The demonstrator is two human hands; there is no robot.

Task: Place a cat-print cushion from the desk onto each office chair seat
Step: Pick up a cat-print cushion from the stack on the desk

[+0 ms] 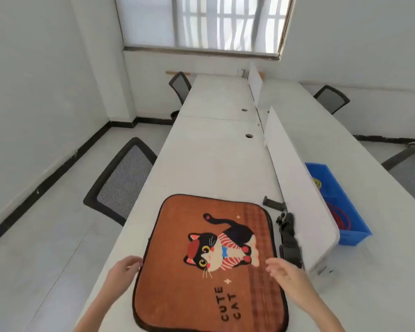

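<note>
Hands reach, fingers spread, at either edge of cushion.

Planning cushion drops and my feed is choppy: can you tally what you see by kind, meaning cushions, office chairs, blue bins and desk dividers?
Cat-print cushions: 1 on top, with a dark edge showing beneath it that may be more
Office chairs: 3 (near left, far left, far right)
Blue bins: 1
Desk dividers: 2 (near, far)
Total: 7
</note>
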